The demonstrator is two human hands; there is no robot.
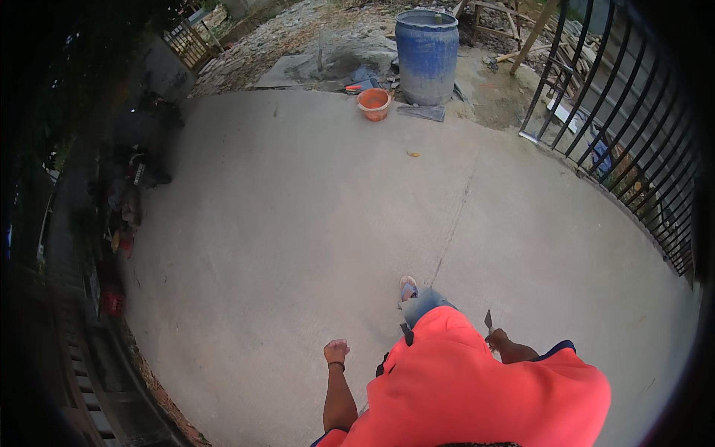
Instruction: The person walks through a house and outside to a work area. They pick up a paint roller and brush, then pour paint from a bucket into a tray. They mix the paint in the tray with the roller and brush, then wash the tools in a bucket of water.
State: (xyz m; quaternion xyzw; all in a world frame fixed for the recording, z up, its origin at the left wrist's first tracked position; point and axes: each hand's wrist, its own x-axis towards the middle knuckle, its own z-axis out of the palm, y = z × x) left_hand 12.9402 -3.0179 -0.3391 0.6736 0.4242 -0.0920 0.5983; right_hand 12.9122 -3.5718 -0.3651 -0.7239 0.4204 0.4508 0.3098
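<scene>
My right hand [497, 340] is closed round the handle of a small pointed trowel [488, 319], whose metal blade sticks up past my fingers. That hand is beside my right hip, over the concrete. On the other side, my left hand [337, 351] hangs in front of me with its fingers curled into a fist and nothing showing in it. A dark band circles the left wrist. One sandalled foot [407, 287] is stepping forward on the pale concrete floor [313, 216].
Ahead stands a blue barrel [427, 63], with an orange basin [374, 105] to its left and a flat grey piece [422, 112] at its base. A black barred gate [618, 119] lines the right. Dark parked motorbikes [134, 175] stand along the left. Rubble and timber lie beyond.
</scene>
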